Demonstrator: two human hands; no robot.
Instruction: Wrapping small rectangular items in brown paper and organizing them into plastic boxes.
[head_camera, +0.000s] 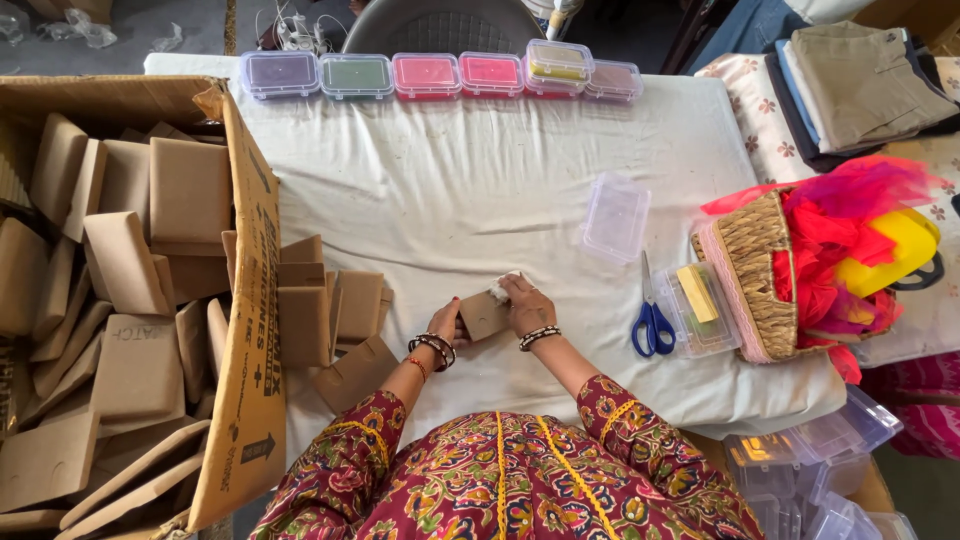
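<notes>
Left hand (445, 325) gripping the near-left edge of a small brown card (484, 315), fingers curled on it; right hand (524, 302) pressing on the card's far-right corner, fingers pinching a bit of white stuff (499, 288) against it. Card held low over the white-clothed desk (450, 190), near its front edge, just ahead of the body. More brown cards in a loose pile (320, 310) just left of the hands, beside a big open carton (240, 300) stuffed with the same. Row of lidded boxes (430, 74) with coloured fillings along the far edge. Empty clear box (615, 218) right of centre, well apart from the hands. Blue-handled scissors (652, 318) near the right hand, just beside a clear box with a yellow block (700, 300). Woven basket (755, 270) with red and pink net cloth at the desk's right end. Stack of clear boxes (800, 460) at lower right
</notes>
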